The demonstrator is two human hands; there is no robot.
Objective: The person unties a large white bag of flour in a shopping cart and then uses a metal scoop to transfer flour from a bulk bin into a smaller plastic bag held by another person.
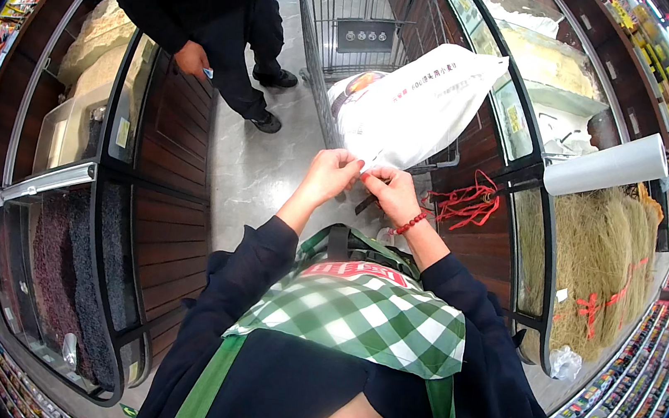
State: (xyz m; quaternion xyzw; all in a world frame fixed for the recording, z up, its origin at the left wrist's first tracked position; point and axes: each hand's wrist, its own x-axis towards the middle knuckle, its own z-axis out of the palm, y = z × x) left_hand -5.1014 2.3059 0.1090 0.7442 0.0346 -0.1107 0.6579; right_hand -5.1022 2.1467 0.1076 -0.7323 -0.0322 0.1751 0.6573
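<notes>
A large white printed sack point(422, 110) lies slanted across the end of a wire shopping cart point(369, 0). Its near corner comes down to my two hands. With thumb and fingers pinched, my left hand point(332, 174) grips that corner. Close beside it, my right hand point(391, 192) pinches the same edge, and the fingertips of both hands almost meet. Below the right fingers a short dark strip point(366, 204) shows; I cannot tell whether the hand holds it. A red bead bracelet circles my right wrist.
Glass-fronted bins of dark grain point(75, 277) stand on the left. To the right are dried noodles point(598, 254), a white plastic roll point(606, 164) and hanging red cords point(467, 203). A person in dark clothes point(231, 27) stands beside the cart on the grey tiled floor point(251, 174).
</notes>
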